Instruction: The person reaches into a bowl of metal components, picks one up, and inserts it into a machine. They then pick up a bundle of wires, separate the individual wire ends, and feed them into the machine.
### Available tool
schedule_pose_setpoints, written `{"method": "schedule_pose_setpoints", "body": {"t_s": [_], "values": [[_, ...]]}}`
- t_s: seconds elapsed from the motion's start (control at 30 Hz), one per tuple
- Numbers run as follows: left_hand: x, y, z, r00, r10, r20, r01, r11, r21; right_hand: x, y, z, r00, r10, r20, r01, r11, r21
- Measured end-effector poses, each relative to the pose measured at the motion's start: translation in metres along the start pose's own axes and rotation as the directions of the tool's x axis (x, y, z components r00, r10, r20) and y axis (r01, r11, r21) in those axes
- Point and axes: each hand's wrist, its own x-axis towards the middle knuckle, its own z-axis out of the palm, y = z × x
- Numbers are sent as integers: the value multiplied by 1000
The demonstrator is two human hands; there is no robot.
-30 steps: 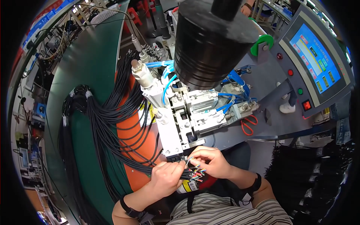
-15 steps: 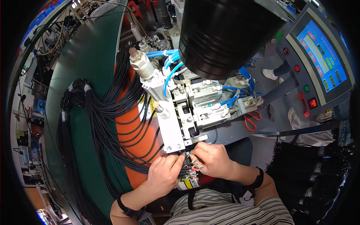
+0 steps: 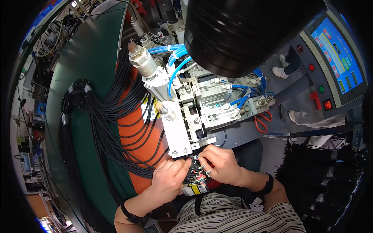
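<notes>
At the near end of a metal pneumatic machine (image 3: pixel 175 136), my left hand (image 3: pixel 169 176) is closed with its thumb and index finger pressed on a black cable. The cable's end is partly hidden by the fingers and the machine's white plate. My right hand (image 3: pixel 220 164) pinches the thin coloured wires (image 3: pixel 195 157) at this cable's end, just right of my left fingertips. Below and between the hands lie several other stripped cable ends (image 3: pixel 201 179) with red, yellow, blue and white wires. Their black cables (image 3: pixel 136 167) run off to the left, passing behind my left hand.
A large black cylinder (image 3: pixel 233 39) hangs over the machine. A bundle of black cables (image 3: pixel 93 106) lies on the green table (image 3: pixel 64 81) and orange surface (image 3: pixel 138 184). At the right stand a control screen (image 3: pixel 338 58) and hanging black cables (image 3: pixel 311 178). Red-handled scissors (image 3: pixel 263 122) lie beside the machine.
The view has shifted slightly, so the machine and screen sit a little differently. Both hands keep nearly the same place and grip at the cable end.
</notes>
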Motion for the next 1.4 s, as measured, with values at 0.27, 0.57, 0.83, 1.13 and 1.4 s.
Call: {"method": "schedule_pose_setpoints", "body": {"t_s": [0.27,0.57,0.83,1.13,1.4], "values": [[2,-2,3,1000,8,-7,-8,1000,-2,-1,0,2,1000,4,-9,-4,1000,-17],[8,-2,-11,985,142,102,-153,982,110,-2,-1,0,999,-40,23,43,991,-129],[10,2,-10,969,185,166,-222,945,240,1,-9,-7,991,-42,125,70,970,-233],[18,3,-12,975,111,190,-150,967,206,2,7,-1,995,-92,36,95,993,-77],[10,3,-9,995,75,73,-91,964,251,2,22,6,969,183,166,-230,912,340]]}}
